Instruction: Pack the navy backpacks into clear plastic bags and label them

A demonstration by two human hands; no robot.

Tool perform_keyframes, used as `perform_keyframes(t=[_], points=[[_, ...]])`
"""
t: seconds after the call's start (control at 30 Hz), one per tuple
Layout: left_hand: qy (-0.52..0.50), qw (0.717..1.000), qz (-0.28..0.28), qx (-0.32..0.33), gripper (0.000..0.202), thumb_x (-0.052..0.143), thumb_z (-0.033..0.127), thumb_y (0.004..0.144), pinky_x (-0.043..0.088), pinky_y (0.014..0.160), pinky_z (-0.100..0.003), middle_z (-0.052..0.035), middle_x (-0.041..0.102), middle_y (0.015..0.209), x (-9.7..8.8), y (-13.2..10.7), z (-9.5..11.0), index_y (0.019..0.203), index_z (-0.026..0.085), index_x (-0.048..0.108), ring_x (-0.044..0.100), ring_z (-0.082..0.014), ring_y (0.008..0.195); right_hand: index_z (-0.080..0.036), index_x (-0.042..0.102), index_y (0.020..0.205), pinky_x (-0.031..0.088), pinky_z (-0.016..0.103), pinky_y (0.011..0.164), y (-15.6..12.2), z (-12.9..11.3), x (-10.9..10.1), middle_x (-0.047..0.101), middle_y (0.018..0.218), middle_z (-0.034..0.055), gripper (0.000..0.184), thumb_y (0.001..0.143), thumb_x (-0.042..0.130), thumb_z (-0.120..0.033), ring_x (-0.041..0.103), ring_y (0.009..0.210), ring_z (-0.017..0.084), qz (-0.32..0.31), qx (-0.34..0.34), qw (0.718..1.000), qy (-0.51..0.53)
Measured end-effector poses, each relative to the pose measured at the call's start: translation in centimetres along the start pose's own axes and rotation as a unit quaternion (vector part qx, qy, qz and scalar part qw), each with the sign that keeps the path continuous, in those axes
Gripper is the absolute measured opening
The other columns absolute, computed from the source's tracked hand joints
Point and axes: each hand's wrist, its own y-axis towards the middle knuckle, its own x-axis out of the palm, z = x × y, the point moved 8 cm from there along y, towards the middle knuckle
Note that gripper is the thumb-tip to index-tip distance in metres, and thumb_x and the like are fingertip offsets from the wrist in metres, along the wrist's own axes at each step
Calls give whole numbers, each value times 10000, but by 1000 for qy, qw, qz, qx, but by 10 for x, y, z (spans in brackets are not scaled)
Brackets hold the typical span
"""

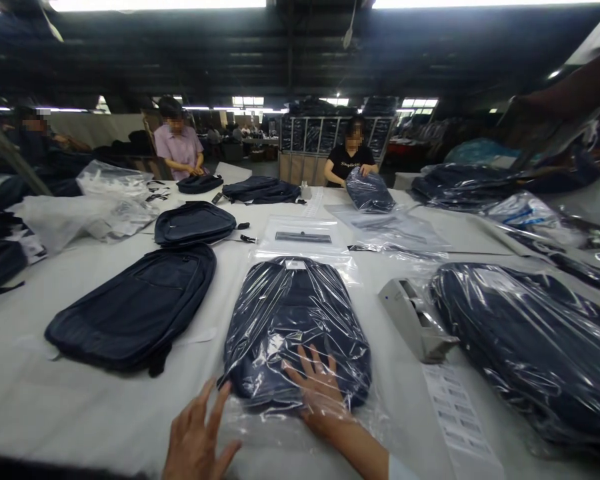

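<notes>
A dark blue backpack (300, 313) lies flat in front of me inside a clear plastic bag (275, 433), whose loose end points toward me. My right hand (317, 387) rests on its lower part with fingers spread; plastic seems to cross the wrist, though I cannot tell whether the hand is inside the bag. At the bag's near left corner is my left hand (197, 433), fingers apart, fingertips close to the plastic and holding nothing. An unwrapped dark blue backpack (135, 307) lies to the left.
Right of the wrapped backpack stands a grey label dispenser (415, 320) with a label strip (460, 420). Bagged backpacks (530, 340) are stacked at the right. Flat plastic bags (390, 230) lie farther back. Two co-workers (180, 147) handle backpacks across the table.
</notes>
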Motion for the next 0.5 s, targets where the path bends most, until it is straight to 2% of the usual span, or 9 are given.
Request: perform_keyframes(t=[0.07, 0.1, 0.17, 0.23, 0.3, 0.37, 0.4, 0.43, 0.5], points=[[23, 996, -25, 77, 724, 660, 281, 748, 493, 832, -418, -151, 362, 1476, 0, 23, 36, 1409, 277, 365, 552, -304, 1083, -381, 258, 1438, 146, 740, 1030, -5, -5, -4, 221, 1548, 128, 975, 612, 752, -222, 156, 1389, 454, 13, 4, 1000, -8], [28, 993, -35, 111, 725, 651, 227, 749, 488, 812, -398, -148, 349, 1484, 4, 32, 50, 1410, 297, 361, 564, -282, 1038, -347, 273, 1439, 177, 719, 1041, -12, -8, -7, 247, 1538, 140, 936, 635, 739, -240, 181, 1387, 443, 27, -9, 1000, -9], [39, 985, -33, 164, 654, 585, 122, 770, 479, 748, -360, -146, 424, 1435, 13, 42, 65, 1372, 313, 416, 584, -237, 913, -256, 320, 1430, 297, 619, 1057, -34, -19, -15, 344, 1490, 164, 823, 699, 699, -274, 291, 1360, 395, 62, -65, 996, -3], [42, 978, -14, 204, 557, 502, 57, 794, 470, 711, -339, -135, 525, 1344, 23, 44, 68, 1295, 300, 507, 589, -221, 861, -209, 411, 1373, 433, 465, 998, -66, -26, -30, 524, 1349, 149, 640, 774, 634, -252, 476, 1244, 305, 120, -139, 983, 13], [30, 971, -1, 237, 504, 433, 20, 809, 476, 727, -334, -124, 586, 1263, 30, 40, 63, 1224, 271, 572, 597, -222, 895, -221, 503, 1285, 488, 393, 905, -97, -20, -52, 638, 1156, 113, 485, 809, 595, -206, 580, 1087, 250, 203, -160, 966, 10], [8, 964, -1, 265, 517, 389, -11, 803, 493, 755, -331, -111, 614, 1222, 35, 32, 58, 1198, 253, 593, 608, -210, 911, -237, 536, 1249, 474, 453, 885, -115, 1, -74, 628, 1130, 129, 440, 814, 595, -199, 568, 1078, 289, 271, -96, 957, -28], [-4, 961, -2, 276, 548, 370, -32, 789, 505, 775, -330, -103, 621, 1217, 37, 27, 55, 1205, 249, 591, 615, -203, 918, -241, 538, 1250, 459, 496, 882, -119, 13, -81, 602, 1170, 149, 446, 810, 604, -204, 545, 1104, 323, 283, -51, 956, -52], [-17, 957, -2, 289, 590, 357, -50, 772, 517, 787, -323, -92, 631, 1210, 37, 22, 54, 1228, 252, 577, 624, -197, 921, -243, 549, 1238, 456, 509, 865, -120, 23, -83, 590, 1182, 158, 433, 810, 606, -200, 540, 1098, 335, 280, -17, 957, -69], [-40, 953, 2, 302, 694, 346, -68, 746, 543, 801, -306, -66, 658, 1185, 39, 10, 48, 1330, 277, 493, 646, -189, 920, -243, 597, 1154, 481, 429, 789, -120, 34, -75, 630, 1060, 123, 337, 832, 570, -149, 590, 957, 270, 252, -4, 965, -71]])
